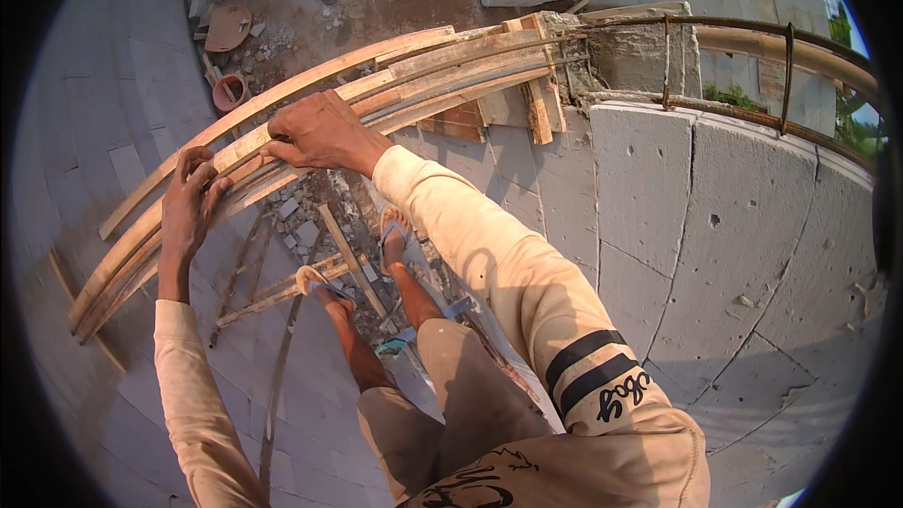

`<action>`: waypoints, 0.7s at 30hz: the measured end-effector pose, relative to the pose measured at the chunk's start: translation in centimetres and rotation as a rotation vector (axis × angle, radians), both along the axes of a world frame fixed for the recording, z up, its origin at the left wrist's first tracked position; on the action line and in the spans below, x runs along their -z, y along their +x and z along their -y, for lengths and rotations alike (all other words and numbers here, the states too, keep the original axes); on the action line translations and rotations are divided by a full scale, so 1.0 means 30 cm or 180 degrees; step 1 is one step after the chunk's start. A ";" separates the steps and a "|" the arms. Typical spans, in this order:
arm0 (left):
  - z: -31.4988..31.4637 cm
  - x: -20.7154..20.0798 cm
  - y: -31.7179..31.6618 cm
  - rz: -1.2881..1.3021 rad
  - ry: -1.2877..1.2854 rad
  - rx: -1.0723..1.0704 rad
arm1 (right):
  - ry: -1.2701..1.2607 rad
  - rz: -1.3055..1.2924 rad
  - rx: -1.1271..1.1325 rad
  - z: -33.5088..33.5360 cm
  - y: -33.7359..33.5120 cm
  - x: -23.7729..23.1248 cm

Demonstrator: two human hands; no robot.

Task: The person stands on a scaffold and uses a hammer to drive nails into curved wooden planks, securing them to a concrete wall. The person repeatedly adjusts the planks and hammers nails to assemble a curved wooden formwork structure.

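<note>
Nearest the body, the right hand (324, 134), left of the pale-grey block wall (724, 216), curls knuckles-up over a run of long, pale, rough-sawn wooden boards (414, 87); its fingertips are tucked under, so I cannot tell whether they pinch anything. The left hand (191, 202), farther left from the block wall, bends its fingers and thumb about an edge of these boards, which reach leftward from the block wall's near top corner. They look dry and stiff, likely springy along their length, heavy as a set, with little slip but a risk of splinters. The better hold is probably over the long edges, hands well apart, clear of the short upright wooden cleat (540, 113) just left of the block wall. Beyond, a separate slim wooden strip (372, 55) runs alongside, and a round reddish bucket (229, 92) sits on the ground, well left of the block wall.
</note>
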State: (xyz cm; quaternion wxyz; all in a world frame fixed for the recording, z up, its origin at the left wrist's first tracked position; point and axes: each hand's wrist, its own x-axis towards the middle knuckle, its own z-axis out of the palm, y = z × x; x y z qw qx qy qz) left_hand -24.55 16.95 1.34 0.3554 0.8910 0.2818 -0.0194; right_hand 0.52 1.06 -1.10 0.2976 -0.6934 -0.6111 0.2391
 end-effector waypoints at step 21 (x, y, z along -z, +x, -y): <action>0.277 -0.008 0.500 0.0612 0.0713 0.0576 | 0.0591 0.0825 0.0820 0.363 0.356 -0.087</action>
